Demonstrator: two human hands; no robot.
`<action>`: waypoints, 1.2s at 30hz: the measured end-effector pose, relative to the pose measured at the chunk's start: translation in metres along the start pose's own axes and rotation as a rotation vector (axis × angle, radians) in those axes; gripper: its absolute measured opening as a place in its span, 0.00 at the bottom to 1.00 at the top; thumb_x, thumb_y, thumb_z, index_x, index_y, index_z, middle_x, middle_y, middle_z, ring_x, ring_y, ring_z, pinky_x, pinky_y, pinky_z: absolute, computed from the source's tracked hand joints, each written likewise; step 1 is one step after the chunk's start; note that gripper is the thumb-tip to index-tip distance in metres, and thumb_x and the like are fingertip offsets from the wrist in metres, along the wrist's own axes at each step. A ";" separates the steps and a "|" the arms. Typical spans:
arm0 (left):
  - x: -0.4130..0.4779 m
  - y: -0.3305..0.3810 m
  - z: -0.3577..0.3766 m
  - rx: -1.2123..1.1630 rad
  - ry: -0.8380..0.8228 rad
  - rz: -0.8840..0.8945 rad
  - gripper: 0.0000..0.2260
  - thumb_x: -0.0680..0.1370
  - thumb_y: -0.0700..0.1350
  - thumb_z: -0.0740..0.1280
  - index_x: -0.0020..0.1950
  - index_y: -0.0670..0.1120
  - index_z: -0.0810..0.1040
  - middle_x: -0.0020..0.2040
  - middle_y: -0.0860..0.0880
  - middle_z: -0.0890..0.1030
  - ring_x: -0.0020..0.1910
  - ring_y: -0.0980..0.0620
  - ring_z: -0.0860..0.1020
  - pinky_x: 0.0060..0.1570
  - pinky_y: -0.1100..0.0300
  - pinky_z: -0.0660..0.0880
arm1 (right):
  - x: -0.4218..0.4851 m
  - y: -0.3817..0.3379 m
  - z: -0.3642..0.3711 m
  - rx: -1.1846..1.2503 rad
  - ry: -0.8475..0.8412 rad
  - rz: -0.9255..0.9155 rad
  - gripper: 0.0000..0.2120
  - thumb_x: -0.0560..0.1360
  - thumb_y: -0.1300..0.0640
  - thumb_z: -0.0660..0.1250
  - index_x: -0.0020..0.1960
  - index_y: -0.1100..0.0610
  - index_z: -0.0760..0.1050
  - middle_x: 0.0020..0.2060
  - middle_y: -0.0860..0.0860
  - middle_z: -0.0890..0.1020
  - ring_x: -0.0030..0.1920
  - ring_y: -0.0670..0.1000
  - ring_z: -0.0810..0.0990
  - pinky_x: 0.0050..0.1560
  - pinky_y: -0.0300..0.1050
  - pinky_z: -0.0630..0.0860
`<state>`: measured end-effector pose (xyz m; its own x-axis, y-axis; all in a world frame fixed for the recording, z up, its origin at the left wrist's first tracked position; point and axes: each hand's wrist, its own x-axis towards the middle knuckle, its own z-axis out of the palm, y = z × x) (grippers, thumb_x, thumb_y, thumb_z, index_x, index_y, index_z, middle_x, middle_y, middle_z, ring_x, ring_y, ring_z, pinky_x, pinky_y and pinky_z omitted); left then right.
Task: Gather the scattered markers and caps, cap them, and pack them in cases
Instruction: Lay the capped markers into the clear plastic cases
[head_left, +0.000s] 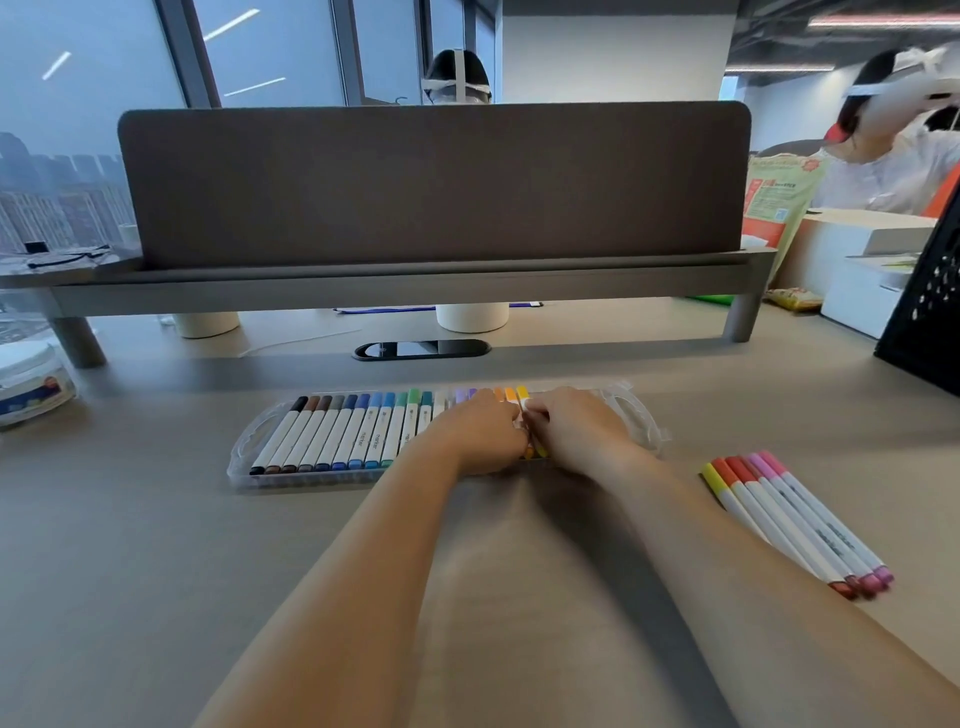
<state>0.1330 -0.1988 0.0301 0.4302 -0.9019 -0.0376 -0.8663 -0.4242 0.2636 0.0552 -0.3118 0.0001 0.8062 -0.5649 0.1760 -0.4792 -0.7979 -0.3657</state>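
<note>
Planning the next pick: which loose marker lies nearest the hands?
The yellow-capped marker, leftmost in the loose row; the rest are orange, red or pink.

A case (244, 460) holding markers (337, 436) lies central on the tabletop (156, 545). Loose markers (795, 519) lie toward its right edge, a tub (31, 384) at the left.

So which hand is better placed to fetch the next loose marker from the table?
Probably the right hand: the loose markers lie on its side, right of the case, while the left hand would have to cross over it.
</note>
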 end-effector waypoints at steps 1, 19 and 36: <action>-0.001 0.001 0.000 0.028 -0.001 -0.002 0.16 0.82 0.46 0.54 0.65 0.43 0.72 0.63 0.39 0.70 0.63 0.41 0.70 0.71 0.44 0.59 | 0.000 0.001 0.000 -0.005 -0.005 -0.006 0.16 0.78 0.58 0.58 0.32 0.51 0.70 0.36 0.51 0.79 0.40 0.54 0.76 0.36 0.46 0.68; -0.012 0.013 -0.004 0.087 -0.007 -0.055 0.16 0.79 0.45 0.59 0.64 0.42 0.74 0.66 0.40 0.70 0.63 0.43 0.71 0.62 0.51 0.69 | -0.010 -0.005 -0.007 0.039 -0.078 0.046 0.12 0.75 0.63 0.58 0.41 0.53 0.78 0.44 0.54 0.81 0.46 0.56 0.78 0.44 0.43 0.70; -0.048 0.139 0.041 -0.503 0.012 0.003 0.10 0.74 0.50 0.70 0.38 0.45 0.78 0.35 0.47 0.79 0.37 0.49 0.78 0.42 0.56 0.79 | -0.153 0.092 -0.087 0.228 0.164 0.429 0.03 0.70 0.55 0.71 0.37 0.51 0.80 0.39 0.44 0.81 0.43 0.48 0.78 0.39 0.42 0.69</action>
<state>-0.0186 -0.2182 0.0293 0.4335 -0.9007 -0.0263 -0.6391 -0.3279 0.6957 -0.1424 -0.3170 0.0189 0.4795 -0.8718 0.1004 -0.6525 -0.4307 -0.6235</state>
